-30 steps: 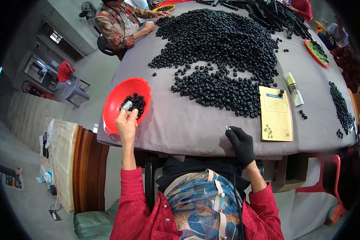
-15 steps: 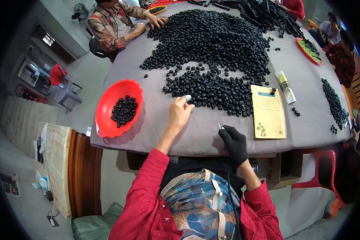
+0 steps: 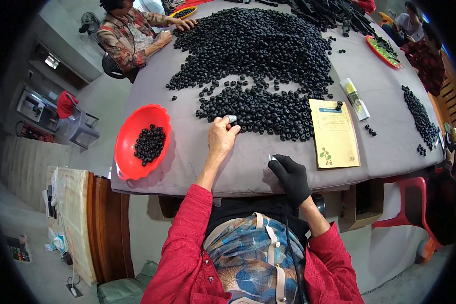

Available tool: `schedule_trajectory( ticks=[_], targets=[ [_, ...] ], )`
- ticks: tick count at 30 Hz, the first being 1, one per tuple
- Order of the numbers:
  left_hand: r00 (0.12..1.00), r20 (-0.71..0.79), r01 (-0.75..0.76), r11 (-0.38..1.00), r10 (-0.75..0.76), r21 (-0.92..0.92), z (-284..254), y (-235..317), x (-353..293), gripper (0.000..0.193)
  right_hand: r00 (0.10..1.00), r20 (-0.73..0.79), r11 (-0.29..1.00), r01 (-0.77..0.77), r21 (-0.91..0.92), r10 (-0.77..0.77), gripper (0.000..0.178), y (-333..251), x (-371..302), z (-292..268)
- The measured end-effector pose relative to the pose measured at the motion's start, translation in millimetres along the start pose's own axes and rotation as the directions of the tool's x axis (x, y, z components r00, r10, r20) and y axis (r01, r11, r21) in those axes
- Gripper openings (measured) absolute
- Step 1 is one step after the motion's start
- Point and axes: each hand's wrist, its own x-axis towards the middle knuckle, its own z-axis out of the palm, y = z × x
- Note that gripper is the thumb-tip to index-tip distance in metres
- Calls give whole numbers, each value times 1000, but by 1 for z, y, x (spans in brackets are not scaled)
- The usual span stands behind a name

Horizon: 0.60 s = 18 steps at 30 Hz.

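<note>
Gray cloth-covered table [image 3: 248, 180] in a concrete-floored room. Left hand [image 3: 222, 138], bare, back up, wrist fairly straight, forearm slanting in from the lower edge; thumb and index close together, narrow gap, at the near edge of the small cluster of black beads [image 3: 258, 109]. Silver-gray fingertip cover [image 3: 231, 119] on one finger. Can't tell if a bead is pinched; the hand blocks it. Right hand [image 3: 290, 178], black glove, fingers curled around a small pointed tool [image 3: 271, 157], held low over the cloth; only its pale tip shows, the rest is inside the fist. Red scalloped bowl [image 3: 129, 147] to the left, with beads at its bottom. Yellow booklet [image 3: 335, 142] right of the cluster, white tube [image 3: 355, 100] just beside it. Big bead heap [image 3: 253, 45] beyond. Co-worker [image 3: 121, 43] at far left, head cut off by the top edge.
</note>
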Motion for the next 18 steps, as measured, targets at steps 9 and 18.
schedule_trajectory(
  ticks=[9, 18],
  targets=[
    [943, 331, 253, 574, 33, -779, 7, 35, -64, 15, 998, 3, 997, -56, 56, 56, 27, 1, 1, -4],
    [871, 488, 456, 279, 55, -845, 22, 43, -85, 13, 996, 63, 997, 66, 30, -68, 23, 5, 2, -5]
  ],
)
